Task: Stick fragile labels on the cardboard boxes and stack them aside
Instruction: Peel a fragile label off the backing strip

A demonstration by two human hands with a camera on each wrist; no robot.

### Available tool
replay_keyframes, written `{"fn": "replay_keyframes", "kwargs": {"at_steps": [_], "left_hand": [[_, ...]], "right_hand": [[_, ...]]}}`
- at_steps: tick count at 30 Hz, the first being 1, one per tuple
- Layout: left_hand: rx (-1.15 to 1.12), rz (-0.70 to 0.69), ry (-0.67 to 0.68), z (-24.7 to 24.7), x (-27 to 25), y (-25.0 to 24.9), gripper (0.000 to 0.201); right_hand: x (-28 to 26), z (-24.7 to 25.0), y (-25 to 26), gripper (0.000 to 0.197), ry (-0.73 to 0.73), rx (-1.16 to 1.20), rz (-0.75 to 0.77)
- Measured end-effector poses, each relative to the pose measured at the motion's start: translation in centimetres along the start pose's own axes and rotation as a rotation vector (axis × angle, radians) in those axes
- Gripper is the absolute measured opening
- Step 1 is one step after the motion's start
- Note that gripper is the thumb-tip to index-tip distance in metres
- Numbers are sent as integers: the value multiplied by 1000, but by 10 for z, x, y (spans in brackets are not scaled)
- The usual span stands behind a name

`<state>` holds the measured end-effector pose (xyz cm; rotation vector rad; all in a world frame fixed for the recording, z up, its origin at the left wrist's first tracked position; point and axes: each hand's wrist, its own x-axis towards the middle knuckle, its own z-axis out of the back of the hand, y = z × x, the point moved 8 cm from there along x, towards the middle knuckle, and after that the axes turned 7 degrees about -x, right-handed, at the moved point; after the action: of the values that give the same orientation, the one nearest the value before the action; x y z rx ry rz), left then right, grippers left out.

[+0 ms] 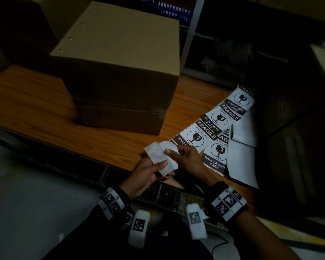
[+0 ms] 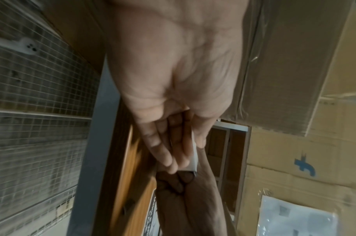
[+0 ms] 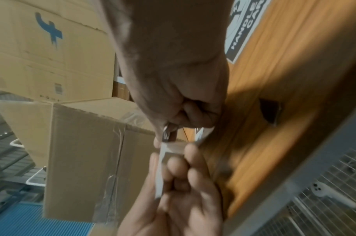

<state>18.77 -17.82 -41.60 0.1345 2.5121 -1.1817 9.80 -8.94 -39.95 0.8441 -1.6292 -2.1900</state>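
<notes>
Fingers (image 1: pixel 162 163) of the left hand (image 1: pixel 146 175) are curled round a white label sheet (image 1: pixel 164 156), the thumb pressing on its upper face while the other fingers support it from below. At about 3 o'clock from it, the right hand (image 1: pixel 188 159) pinches the same sheet, its fingertips (image 1: pixel 167 152) bent onto the paper's upper edge. In the right wrist view the sheet (image 3: pixel 168 149) runs between both hands, with one layer curling away from the other. The printed side faces away from the head camera, so what is on it cannot be told.

Both hands hover over the near edge of the wooden table (image 1: pixel 45 113). At 1 o'clock from them a strip of fragile labels (image 1: pixel 214 124) lies spread on the table, black and white with a broken-glass mark, and white backing paper (image 1: pixel 242 158) lies beside it at 3 o'clock.

At 11 o'clock from the hands stands a closed cardboard box (image 1: pixel 124 62) on the table, taped along its near side, well apart from the sheet. More cardboard boxes (image 2: pixel 294 143) stand beyond the table in the left wrist view.
</notes>
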Motion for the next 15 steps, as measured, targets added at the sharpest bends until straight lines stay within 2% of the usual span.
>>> {"fn": "replay_keyframes", "kwargs": {"at_steps": [4, 8, 11, 15], "left_hand": [[-44, 6, 33, -2, -2, -2, 40], [-70, 12, 55, -4, -3, -2, 37], [-73, 23, 62, -4, -3, -2, 35], [-88, 46, 77, -3, -2, -2, 35]], "right_hand": [[2, 0, 4, 26, 71, -25, 6], [4, 0, 8, 27, 148, -26, 6], [5, 2, 8, 21, 175, -9, -14], [11, 6, 8, 29, 187, -60, -1]]}}
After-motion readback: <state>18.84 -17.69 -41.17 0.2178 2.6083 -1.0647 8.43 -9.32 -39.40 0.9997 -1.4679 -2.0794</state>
